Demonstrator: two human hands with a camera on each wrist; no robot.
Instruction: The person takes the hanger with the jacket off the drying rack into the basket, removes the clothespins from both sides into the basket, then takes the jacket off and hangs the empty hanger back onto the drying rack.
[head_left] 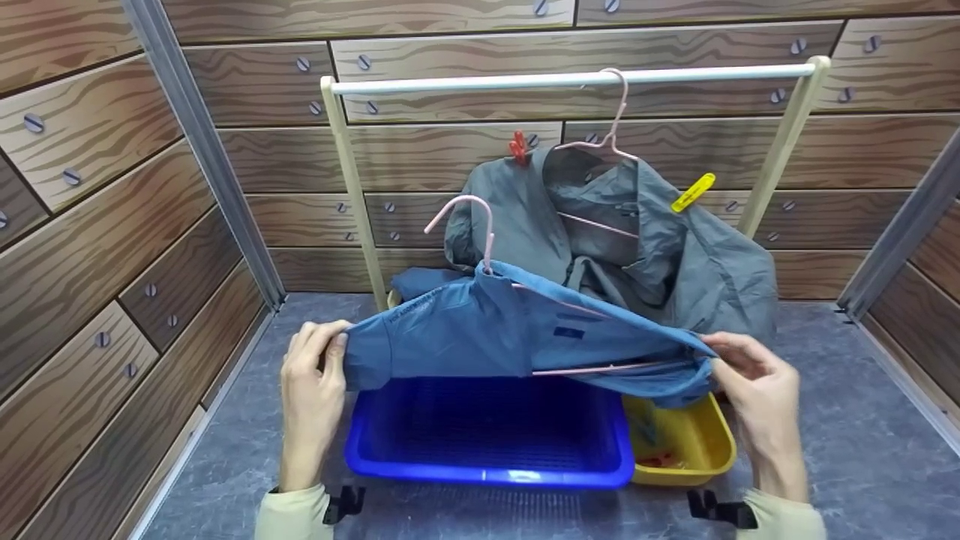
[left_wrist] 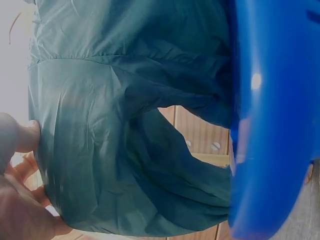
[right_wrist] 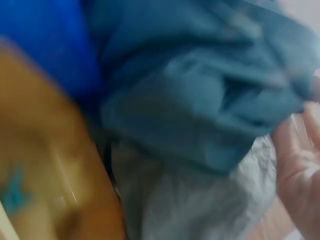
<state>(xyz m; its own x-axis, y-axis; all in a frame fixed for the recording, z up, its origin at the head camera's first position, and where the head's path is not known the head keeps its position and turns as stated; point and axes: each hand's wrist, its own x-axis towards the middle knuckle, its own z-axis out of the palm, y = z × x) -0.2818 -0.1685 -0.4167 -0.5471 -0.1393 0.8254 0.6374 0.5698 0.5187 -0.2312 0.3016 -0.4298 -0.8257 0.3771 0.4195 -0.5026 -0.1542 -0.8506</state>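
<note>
A blue shirt is stretched between both hands, above a blue basin. Inside the shirt sits a pink hanger, its hook rising out of the collar and tilting left. My left hand pinches the end of the left sleeve between thumb and fingers; the left wrist view shows the sleeve hanging beside the basin's wall. On the other side, my right hand pinches the shirt's shoulder edge. In the blurred right wrist view, the bunched cloth lies against that hand's fingers.
Behind stands a rack with a white rod, where a grey shirt hangs on another pink hanger. A red clip and a yellow clip are on its shoulders. A yellow tub with small items adjoins the basin.
</note>
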